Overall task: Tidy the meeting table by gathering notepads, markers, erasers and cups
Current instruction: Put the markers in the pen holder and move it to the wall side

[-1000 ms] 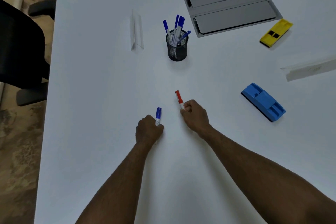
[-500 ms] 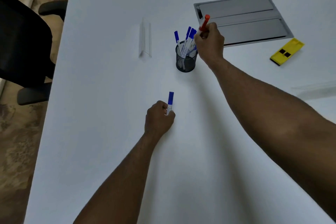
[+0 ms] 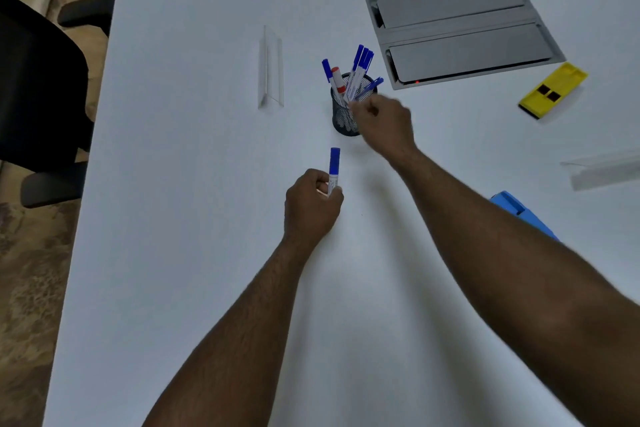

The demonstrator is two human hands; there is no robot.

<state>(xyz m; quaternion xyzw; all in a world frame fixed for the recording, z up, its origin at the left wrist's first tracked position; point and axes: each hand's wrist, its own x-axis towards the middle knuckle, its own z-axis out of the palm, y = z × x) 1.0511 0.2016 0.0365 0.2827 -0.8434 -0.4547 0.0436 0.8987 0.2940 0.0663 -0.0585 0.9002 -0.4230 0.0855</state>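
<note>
Red-capped white marker (image 3: 337,80) now stands in the black mesh pen cup (image 3: 346,114) among blue-capped markers (image 3: 361,66); half a second ago the right hand (image 3: 384,123) held it above the cup. That hand has dropped beside the cup, touching or overlapping its right side, fingers loosely curled, blurred, holding nothing I can make out. Left hand (image 3: 311,203) closed around a blue-capped white marker (image 3: 334,170), cap pointing away, low over the white surface (image 3: 194,218). Clear folded acrylic sign holder (image 3: 270,70) left of cup. Grey metal cable hatch (image 3: 462,29) behind right. Yellow plastic eraser (image 3: 553,90) far right. Blue plastic eraser (image 3: 519,213) partly hidden by right forearm. Second clear holder (image 3: 604,170) cut off at right edge. Black office chair (image 3: 38,94) off left edge.
</note>
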